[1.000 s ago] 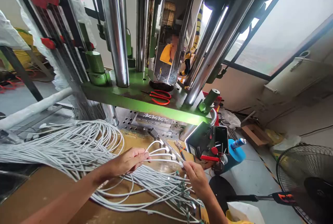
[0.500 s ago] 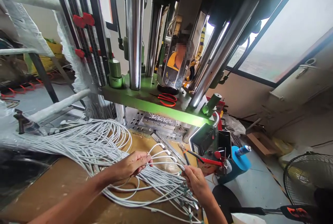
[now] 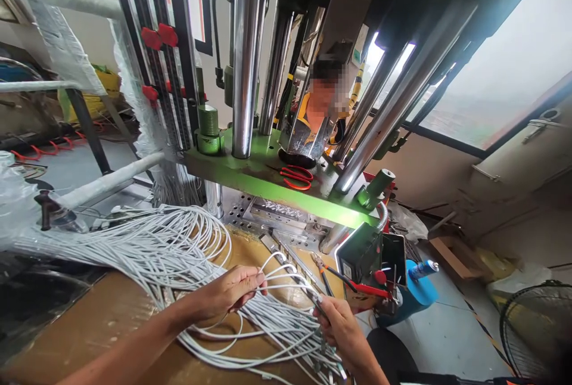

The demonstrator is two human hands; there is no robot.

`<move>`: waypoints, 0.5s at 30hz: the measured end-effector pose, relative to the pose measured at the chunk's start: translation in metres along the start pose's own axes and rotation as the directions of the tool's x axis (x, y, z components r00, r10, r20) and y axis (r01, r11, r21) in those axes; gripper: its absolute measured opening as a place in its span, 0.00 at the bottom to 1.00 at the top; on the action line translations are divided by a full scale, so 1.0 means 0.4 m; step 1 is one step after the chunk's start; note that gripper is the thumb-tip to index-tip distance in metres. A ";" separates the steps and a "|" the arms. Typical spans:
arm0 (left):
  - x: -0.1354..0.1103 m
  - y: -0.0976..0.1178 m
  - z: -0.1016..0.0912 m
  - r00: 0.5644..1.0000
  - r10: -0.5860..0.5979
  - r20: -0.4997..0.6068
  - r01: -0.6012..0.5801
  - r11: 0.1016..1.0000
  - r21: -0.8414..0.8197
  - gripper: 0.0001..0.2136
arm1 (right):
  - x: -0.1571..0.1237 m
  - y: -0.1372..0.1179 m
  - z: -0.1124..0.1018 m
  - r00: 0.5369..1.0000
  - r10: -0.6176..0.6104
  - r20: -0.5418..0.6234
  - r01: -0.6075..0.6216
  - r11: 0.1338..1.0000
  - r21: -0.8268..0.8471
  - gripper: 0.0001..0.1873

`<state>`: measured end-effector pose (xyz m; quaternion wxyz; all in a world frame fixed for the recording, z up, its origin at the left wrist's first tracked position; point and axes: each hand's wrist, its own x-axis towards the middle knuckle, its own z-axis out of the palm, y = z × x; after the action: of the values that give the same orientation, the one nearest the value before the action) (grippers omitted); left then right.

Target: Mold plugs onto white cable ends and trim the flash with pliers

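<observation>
- Barely anything had changed at the hands since the last view: the left hand (image 3: 226, 295) still held a fan of white cables (image 3: 147, 248) in a closed grip, and the looped ends arched out to the right of it.
- Meanwhile the right hand (image 3: 339, 328) stayed apart from the left, pinching the cables near their small metal tips (image 3: 313, 304); the fingers (image 3: 328, 319) partly hid exactly what they held.
- Mostly the view had moved: the head had drifted, so the press and its steel columns (image 3: 245, 57) sat further right and larger in the frame.
- Most of the cables lay heaped across the far left of the brown surface (image 3: 89, 319), and more ran under both hands towards its near edge.
- Just beyond the right hand, red-handled cutters (image 3: 353, 281) lay by a black box (image 3: 360, 260) at the surface's far right corner.
- Above, red scissors (image 3: 297, 177) lay on the green platen (image 3: 250, 179) over a steel mold plate (image 3: 277, 212).
- Beyond the columns stood a person in a yellow top (image 3: 304, 117), partly hidden by the steel.
</observation>
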<state>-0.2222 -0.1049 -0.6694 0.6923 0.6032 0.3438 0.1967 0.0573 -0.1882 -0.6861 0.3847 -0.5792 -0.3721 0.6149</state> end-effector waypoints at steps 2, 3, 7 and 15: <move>0.000 -0.001 -0.001 1.000 0.005 0.004 -0.005 1.000 -0.013 0.26 | -0.001 -0.001 0.002 1.000 0.018 0.005 -0.018 1.000 0.015 0.29; 0.002 -0.003 -0.002 1.000 0.006 0.008 -0.006 1.000 -0.019 0.26 | -0.001 -0.001 0.003 1.000 0.028 0.006 -0.028 0.999 0.023 0.28; 0.009 -0.011 -0.005 1.000 0.002 0.010 -0.002 0.999 -0.050 0.26 | 0.004 0.000 0.006 0.999 0.052 -0.011 -0.051 0.998 0.037 0.29; 0.006 0.000 -0.004 0.997 -0.073 -0.016 0.072 0.995 -0.067 0.27 | 0.001 0.001 0.005 0.999 -0.011 -0.047 0.009 0.999 -0.037 0.29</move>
<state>-0.2217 -0.1020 -0.6701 0.7155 0.5651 0.3651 0.1882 0.0555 -0.1882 -0.6866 0.3857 -0.5986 -0.3772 0.5921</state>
